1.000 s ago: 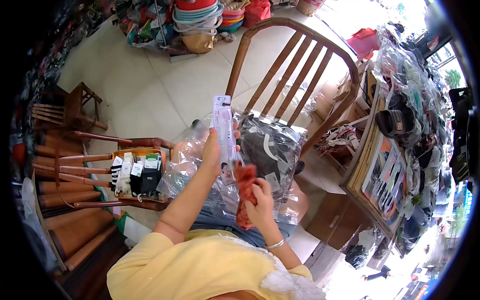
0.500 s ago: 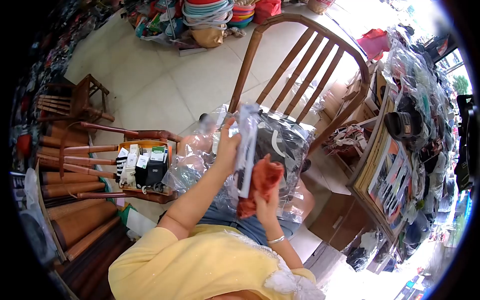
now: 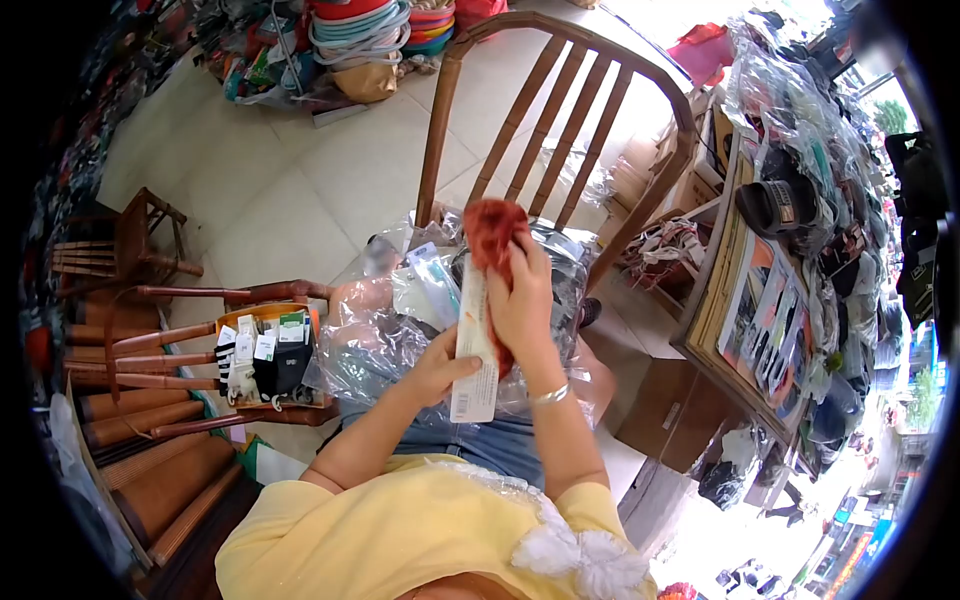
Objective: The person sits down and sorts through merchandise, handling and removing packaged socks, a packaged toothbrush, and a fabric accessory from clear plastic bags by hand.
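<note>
One maybe-barcoded package [image 3: 473, 350] in left grip [image 3: 438, 370].

Strong daylight pours in from the right of the slatted wooden chair [image 3: 437, 130], bleaching the ground below and right of it to featureless white. Left of the chair, the floor tiles [image 3: 330, 180] are softly lit; farther left, the piled goods [image 3: 75, 190] sink into dim blur. Plastic wrap [image 3: 370, 340] below the chair back glints. Fisheye distortion bends the outer scene within black corners.
</note>
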The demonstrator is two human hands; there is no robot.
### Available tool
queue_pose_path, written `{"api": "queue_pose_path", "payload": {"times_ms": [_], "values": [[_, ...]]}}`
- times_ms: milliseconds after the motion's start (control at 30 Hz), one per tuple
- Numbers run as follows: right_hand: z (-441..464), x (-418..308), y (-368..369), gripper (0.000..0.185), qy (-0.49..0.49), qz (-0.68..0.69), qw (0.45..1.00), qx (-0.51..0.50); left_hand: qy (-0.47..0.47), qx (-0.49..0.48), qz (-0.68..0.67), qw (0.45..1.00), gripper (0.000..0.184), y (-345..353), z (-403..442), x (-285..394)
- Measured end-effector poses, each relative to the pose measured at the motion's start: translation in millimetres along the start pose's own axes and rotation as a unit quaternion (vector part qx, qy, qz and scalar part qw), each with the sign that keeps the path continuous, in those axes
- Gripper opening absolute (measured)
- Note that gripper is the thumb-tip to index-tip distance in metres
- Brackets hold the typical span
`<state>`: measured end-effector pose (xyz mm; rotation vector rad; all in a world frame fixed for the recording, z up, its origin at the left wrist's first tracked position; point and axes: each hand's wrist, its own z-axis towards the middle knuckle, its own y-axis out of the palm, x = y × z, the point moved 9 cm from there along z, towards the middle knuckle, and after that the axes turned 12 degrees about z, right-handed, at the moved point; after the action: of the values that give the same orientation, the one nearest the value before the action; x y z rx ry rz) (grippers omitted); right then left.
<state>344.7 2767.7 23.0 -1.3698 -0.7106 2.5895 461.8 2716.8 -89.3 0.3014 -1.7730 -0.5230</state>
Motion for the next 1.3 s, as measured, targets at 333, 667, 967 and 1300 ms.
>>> {"api": "queue_pose_path", "payload": {"times_ms": [333, 667, 967, 1300], "values": [[-97.7, -43.5, 43.8, 0.042, -0.043, 0.042, 0.977, -0.205, 0.001, 0.12, -0.209, 0.97, 0.045, -69.6, 26.9, -0.6], [-75.4, -14.3, 19.5, 0.04, 0.018, 0.06, 0.996, -0.055, -0.003, 0.074, -0.207, 0.976, 0.044, -53.8, 42.6, -36.2], [-133.6, -54.9, 53.5, 0.042, -0.022, 0.167, 0.97, -0.177, 0.006, 0.236, -0.223, 0.946, 0.049, -65.7, 37.1, 39.1], [-66.2, -15.6, 32.5, 0.037, -0.023, 0.076, 0.994, -0.079, 0.098, 0.254, 0.173, 0.946, 0.037, -93.2, 5.6, 20.8]]}}
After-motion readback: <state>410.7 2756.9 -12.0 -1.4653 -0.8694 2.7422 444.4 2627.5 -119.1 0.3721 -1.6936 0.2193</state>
